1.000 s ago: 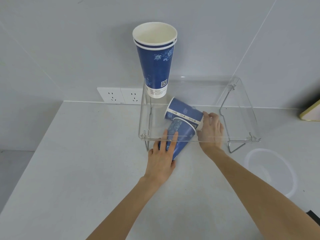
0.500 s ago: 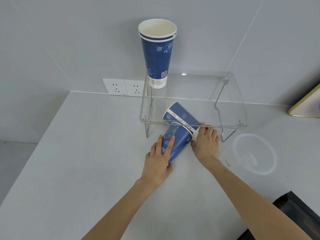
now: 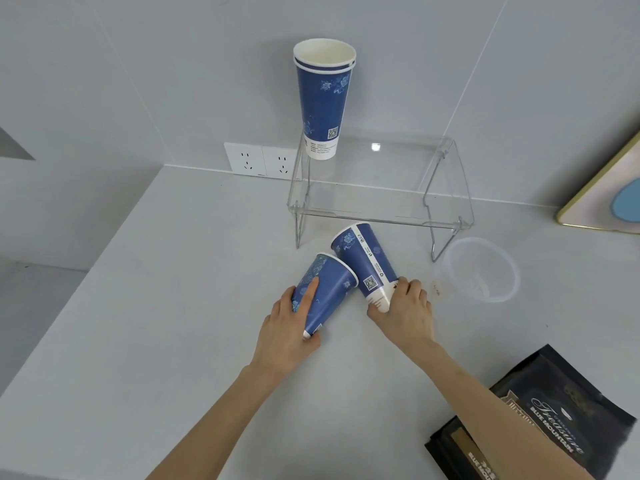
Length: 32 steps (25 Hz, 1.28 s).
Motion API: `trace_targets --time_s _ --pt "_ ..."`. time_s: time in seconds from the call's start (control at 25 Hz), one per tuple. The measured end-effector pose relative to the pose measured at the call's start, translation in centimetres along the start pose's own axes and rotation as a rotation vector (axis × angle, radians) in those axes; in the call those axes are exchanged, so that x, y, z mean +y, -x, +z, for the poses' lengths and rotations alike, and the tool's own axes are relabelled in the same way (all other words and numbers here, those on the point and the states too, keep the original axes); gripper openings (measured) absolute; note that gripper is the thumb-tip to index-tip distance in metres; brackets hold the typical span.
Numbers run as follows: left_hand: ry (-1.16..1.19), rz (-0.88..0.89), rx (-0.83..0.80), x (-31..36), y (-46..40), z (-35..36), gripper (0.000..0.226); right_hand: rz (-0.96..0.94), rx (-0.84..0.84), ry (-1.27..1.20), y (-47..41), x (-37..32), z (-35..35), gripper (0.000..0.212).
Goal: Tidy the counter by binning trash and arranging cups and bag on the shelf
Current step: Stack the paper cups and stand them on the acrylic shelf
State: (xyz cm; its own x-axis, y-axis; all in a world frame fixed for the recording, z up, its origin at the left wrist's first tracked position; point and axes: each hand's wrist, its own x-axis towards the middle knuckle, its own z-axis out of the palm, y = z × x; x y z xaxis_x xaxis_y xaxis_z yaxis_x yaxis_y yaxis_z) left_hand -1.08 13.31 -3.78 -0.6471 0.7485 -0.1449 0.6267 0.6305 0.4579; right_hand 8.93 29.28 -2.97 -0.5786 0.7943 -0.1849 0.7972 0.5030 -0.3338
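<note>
Two blue paper cups lie on their sides on the white counter (image 3: 138, 341), in front of the clear acrylic shelf (image 3: 381, 216). My left hand (image 3: 289, 327) grips the left cup (image 3: 329, 289) near its base. My right hand (image 3: 405, 313) holds the base of the right cup (image 3: 363, 258), whose mouth points toward the shelf. The two cups touch at their rims. A stack of upright blue cups (image 3: 323, 98) stands on the shelf's left end. A black coffee bag (image 3: 554, 414) lies at the lower right, partly hidden by my right forearm.
A clear plastic lid (image 3: 481, 268) lies on the counter to the right of the shelf's leg. White wall sockets (image 3: 261, 161) sit behind the shelf's left side. A gold-edged frame (image 3: 606, 202) leans at the far right. The counter's left edge drops off.
Both hands have pulled the two lying cups out from under the shelf toward me. The view has shifted, bringing the black bag into sight.
</note>
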Motion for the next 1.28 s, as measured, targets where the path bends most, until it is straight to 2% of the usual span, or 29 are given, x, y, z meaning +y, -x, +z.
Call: trace_targets --time_s 0.24,0.48,0.64,0.76,0.84,1.0,1.16,1.28 --pt "0.234 -0.085 0.093 -1.4 2.5 -0.4 0.09 0.081 -0.158 -0.382 2.4 -0.1 0.3 0.054" --pt "0.66 -0.147 0.199 -2.1 4.9 -0.3 0.087 0.056 -0.335 -0.685 5.6 -0.1 -0.2 0.046" --pt "0.757 -0.157 0.219 -1.4 4.7 -0.5 0.084 -0.056 -0.285 -0.846 5.6 -1.8 -2.1 0.048" --pt "0.766 -0.192 0.317 -1.2 3.7 -0.1 0.075 -0.164 -0.209 -0.962 4.7 -4.7 -5.3 0.048" --pt "0.812 -0.231 0.36 -1.0 2.9 -0.2 0.071 -0.24 -0.177 -1.006 4.0 -6.7 -7.4 0.051" --pt "0.833 -0.262 0.217 0.5 2.3 -1.0 0.059 -0.33 -0.155 -1.002 2.9 -9.4 -8.9 0.057" --pt "0.837 -0.186 0.326 -0.2 3.7 -0.9 0.073 -0.349 -0.214 -0.886 3.1 -10.0 -7.5 0.066" --pt "0.816 -0.213 0.248 -0.5 2.8 -0.7 0.072 -0.351 -0.292 -0.838 3.7 -9.8 -6.2 0.068"
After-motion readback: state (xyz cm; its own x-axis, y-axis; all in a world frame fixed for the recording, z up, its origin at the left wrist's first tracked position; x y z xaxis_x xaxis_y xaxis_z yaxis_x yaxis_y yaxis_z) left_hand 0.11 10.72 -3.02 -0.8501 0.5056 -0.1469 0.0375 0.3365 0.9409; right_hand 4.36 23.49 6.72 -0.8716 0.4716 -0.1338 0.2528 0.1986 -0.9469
